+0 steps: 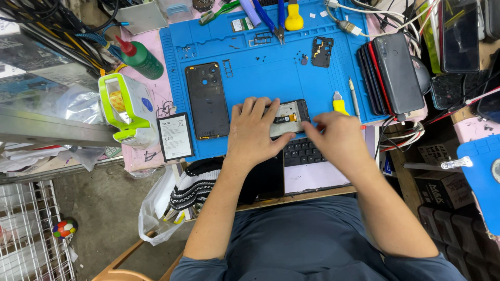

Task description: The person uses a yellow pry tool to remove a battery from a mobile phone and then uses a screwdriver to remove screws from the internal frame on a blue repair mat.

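Note:
An opened phone body [287, 115] with bare internals lies at the near edge of a blue work mat [260, 67]. My left hand [252, 132] lies flat on its left part and holds it down. My right hand [336, 138] is at its right end, fingertips pinched at the phone's edge; what they pinch is too small to see. A black phone back cover [207, 100] lies on the mat to the left. A flat phone battery [175, 137] rests off the mat's left edge.
A stack of phones [393, 73] stands at the mat's right. A yellow-handled tool [339, 104], tweezers [354, 96], a small black frame part [322, 51], pliers [271, 18] and loose screws lie on the mat. A green bottle [140, 58] and a tape dispenser [127, 109] sit left. A keyboard [304, 152] is under my hands.

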